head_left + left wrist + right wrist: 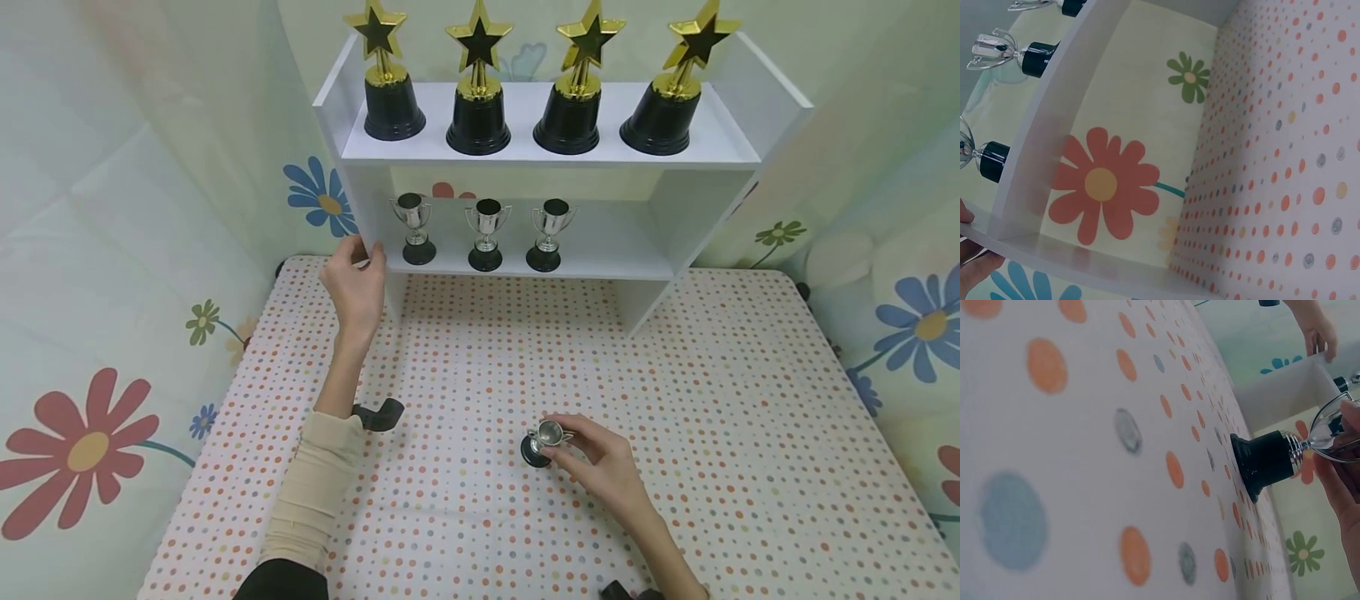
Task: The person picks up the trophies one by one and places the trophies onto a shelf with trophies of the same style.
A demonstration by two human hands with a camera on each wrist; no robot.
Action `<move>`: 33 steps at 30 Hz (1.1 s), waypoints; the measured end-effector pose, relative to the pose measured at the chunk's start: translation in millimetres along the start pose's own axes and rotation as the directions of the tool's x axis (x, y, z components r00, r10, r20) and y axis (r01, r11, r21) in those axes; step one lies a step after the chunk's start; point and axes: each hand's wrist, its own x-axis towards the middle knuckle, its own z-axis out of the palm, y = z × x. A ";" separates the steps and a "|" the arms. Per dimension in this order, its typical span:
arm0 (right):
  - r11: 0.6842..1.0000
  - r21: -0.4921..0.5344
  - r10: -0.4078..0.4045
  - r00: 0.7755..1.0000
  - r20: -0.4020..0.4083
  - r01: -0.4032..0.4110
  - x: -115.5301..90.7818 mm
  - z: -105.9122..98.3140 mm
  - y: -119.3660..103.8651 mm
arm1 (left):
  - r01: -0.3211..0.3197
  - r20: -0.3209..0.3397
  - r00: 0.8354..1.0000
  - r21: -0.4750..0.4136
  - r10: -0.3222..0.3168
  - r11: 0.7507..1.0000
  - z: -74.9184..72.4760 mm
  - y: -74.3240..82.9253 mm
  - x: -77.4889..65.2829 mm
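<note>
In the head view my right hand (600, 467) pinches a small silver trophy cup (550, 432) by its cup and handle, low over the dotted tabletop. Its black base (1263, 464) shows in the right wrist view, close to the table surface. My left hand (356, 287) grips the left side panel of the white shelf (645, 265), thumb and fingers on either side of the edge. Three like silver trophy cups stand upright in a row on the lower shelf: a left one (414, 227), a middle one (487, 233) and a right one (551, 233).
Several gold star trophies (480, 117) with black bases stand along the top shelf. Dotted cloth covers the table (450, 517). A flower-printed curtain (97, 275) hangs around it. Dark straps with camera mounts (380, 415) sit at my wrists.
</note>
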 end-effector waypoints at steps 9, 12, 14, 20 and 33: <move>0.994 -0.071 0.079 0.997 -0.006 -0.080 3.9 -8.9 -9.2 | 0.018 0.006 1.000 -0.022 -0.018 1.000 -0.3 0.2 -2.2; 0.992 -0.095 0.085 0.996 -0.017 -0.086 6.2 -14.5 -11.2 | 0.013 0.008 1.000 -0.031 -0.013 0.999 -0.4 0.2 -3.0; 0.992 -0.101 0.080 0.997 -0.021 -0.082 8.4 -18.6 -11.8 | 0.013 0.009 1.000 -0.030 -0.012 0.999 -0.9 1.0 -3.3; 0.995 -0.078 0.057 0.998 -0.018 -0.058 19.9 -32.9 -18.4 | 0.003 -0.003 1.000 -0.015 -0.003 1.000 -2.2 1.7 -1.3; 0.971 -0.214 0.080 0.990 -0.119 -0.104 48.4 -71.4 -42.1 | -0.015 -0.001 1.000 -0.009 0.015 1.000 -2.0 1.5 -1.5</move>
